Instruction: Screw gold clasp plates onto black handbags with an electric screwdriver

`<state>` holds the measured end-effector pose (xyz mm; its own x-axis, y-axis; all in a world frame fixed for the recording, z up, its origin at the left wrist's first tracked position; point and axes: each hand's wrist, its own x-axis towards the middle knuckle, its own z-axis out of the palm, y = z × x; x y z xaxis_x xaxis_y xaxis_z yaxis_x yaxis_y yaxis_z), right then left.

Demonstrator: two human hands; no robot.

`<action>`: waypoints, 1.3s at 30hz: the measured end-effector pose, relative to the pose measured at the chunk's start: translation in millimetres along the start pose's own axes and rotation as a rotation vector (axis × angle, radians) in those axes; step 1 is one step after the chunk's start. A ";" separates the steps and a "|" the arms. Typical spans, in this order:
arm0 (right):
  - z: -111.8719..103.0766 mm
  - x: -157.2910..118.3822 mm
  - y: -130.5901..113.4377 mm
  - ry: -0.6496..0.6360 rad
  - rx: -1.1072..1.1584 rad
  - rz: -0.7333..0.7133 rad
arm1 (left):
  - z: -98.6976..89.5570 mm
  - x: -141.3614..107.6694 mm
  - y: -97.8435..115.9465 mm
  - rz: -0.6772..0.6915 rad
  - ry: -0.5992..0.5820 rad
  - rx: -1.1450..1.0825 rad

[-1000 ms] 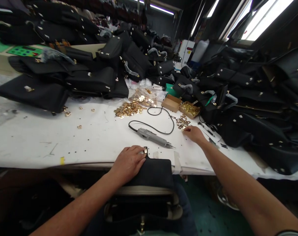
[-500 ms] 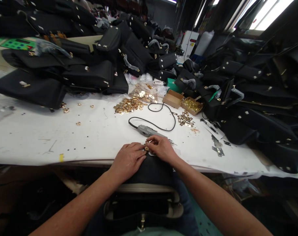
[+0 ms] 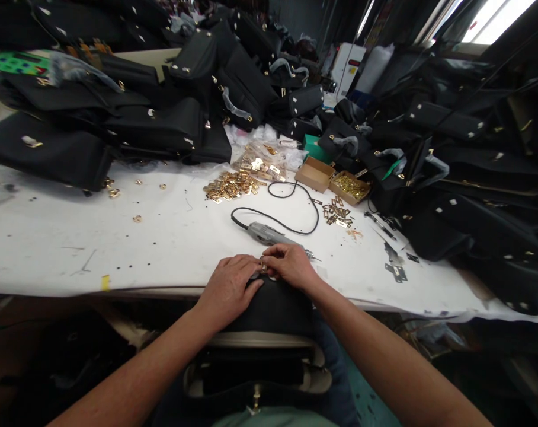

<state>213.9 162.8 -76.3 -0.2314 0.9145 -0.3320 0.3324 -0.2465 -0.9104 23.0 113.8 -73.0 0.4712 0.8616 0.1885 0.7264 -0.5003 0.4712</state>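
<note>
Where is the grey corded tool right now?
In the head view, the grey corded tool lies centrally on the white table, just beyond the right hand.

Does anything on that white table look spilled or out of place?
Possibly: a patch of tiny orange-tan specks lies loose beside the pile of rectangular gold metal plates, like a spill. Small gold metal fittings lie scattered farther left.

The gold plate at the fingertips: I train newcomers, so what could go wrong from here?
The plate might slip or sit crooked, being small and at the fingertips. The right hand could knock the driver, which lies close beyond it. The bag could shift, since it lies mostly off the table.
</note>
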 end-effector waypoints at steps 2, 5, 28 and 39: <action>-0.5 -0.8 -2.1 0.009 -0.055 -0.014 | 0.5 -0.5 -0.2 0.004 -0.002 0.004; -0.8 -3.0 -5.3 0.015 -0.168 -0.053 | 2.6 -1.0 -1.4 0.011 0.004 0.015; -0.1 -0.6 -1.7 0.089 -0.352 -0.130 | -1.9 1.3 3.1 0.086 -0.052 0.138; -2.1 2.2 0.3 0.069 -0.408 -0.178 | 0.5 1.9 -1.1 0.117 -0.036 0.142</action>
<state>215.4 165.3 -76.8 -0.2610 0.9538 -0.1490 0.6296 0.0512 -0.7752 23.3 116.0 -73.6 0.5727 0.7943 0.2025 0.7273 -0.6064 0.3214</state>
